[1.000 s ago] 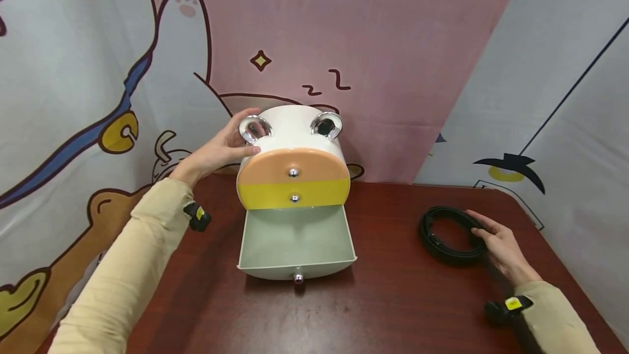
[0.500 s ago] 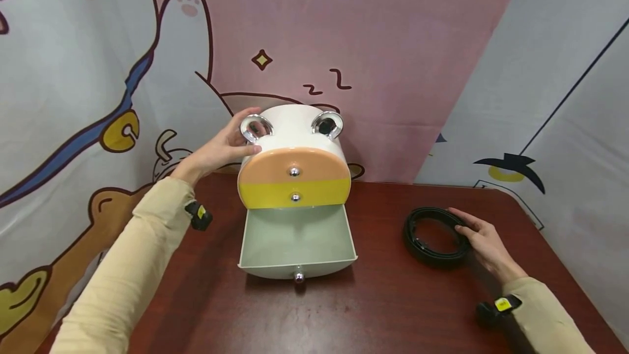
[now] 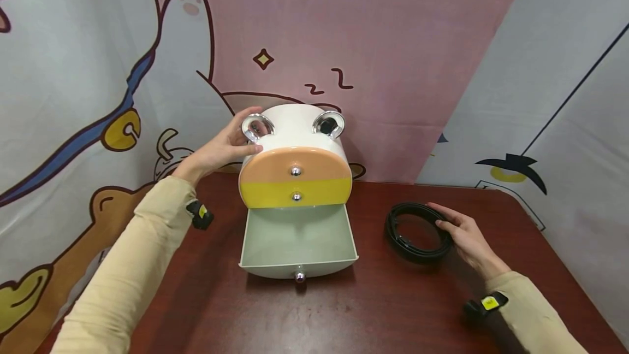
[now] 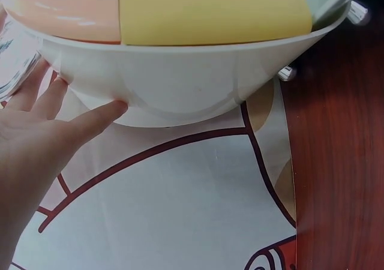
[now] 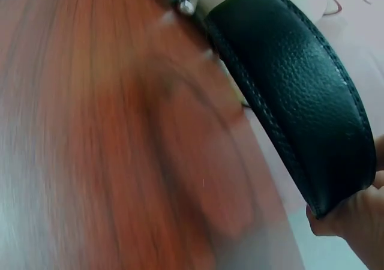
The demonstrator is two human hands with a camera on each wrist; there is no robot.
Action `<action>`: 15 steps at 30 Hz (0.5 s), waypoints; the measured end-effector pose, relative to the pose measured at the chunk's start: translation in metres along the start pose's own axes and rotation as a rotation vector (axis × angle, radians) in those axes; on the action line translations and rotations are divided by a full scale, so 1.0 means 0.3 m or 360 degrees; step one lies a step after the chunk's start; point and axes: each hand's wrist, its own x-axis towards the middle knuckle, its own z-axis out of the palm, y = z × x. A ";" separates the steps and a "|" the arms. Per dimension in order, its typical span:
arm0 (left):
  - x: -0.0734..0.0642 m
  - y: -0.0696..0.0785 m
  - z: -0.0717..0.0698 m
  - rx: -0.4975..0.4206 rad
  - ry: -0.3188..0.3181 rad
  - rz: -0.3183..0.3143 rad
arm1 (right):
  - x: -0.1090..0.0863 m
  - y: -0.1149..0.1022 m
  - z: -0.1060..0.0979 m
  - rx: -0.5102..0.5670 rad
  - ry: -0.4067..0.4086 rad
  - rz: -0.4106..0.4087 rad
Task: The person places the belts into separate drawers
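Note:
A coiled black leather belt (image 3: 395,234) with stitched edges is in my right hand (image 3: 467,239), pinched between thumb and fingers at its right side. In the right wrist view the belt (image 5: 294,84) stands over the tabletop, its blurred reflection below. My left hand (image 3: 221,146) rests on the left side of a white, frog-like drawer box (image 3: 292,130), beside its left silver eye. The left wrist view shows the thumb (image 4: 99,119) laid straight along the white wall. The box's pale green bottom drawer (image 3: 300,234) is pulled out and holds nothing; its orange drawer (image 3: 321,165) and yellow drawer (image 3: 267,195) are closed.
The box stands near the back of a dark red wooden table (image 3: 383,310). A cartoon-printed cloth (image 3: 383,42) hangs close behind and along both sides. The open drawer's silver knob (image 3: 300,276) sticks out toward the front.
My right hand has carried the belt leftward, closer to the open drawer. The left hand keeps its place on the box, and the drawers have not moved.

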 end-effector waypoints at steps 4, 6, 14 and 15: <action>-0.004 0.003 0.003 -0.0005 0.0025 -0.0038 | 0.009 -0.028 0.037 0.0137 -0.0017 0.0020; -0.005 0.004 0.004 0.0007 0.0035 -0.0057 | 0.012 -0.044 0.056 0.0190 -0.0021 0.0035; -0.006 0.006 0.006 0.0024 0.0056 -0.0061 | 0.015 -0.113 0.128 0.0247 -0.0034 0.0146; -0.007 0.005 0.006 0.0025 0.0050 -0.0049 | 0.017 -0.123 0.135 0.0247 -0.0042 0.0160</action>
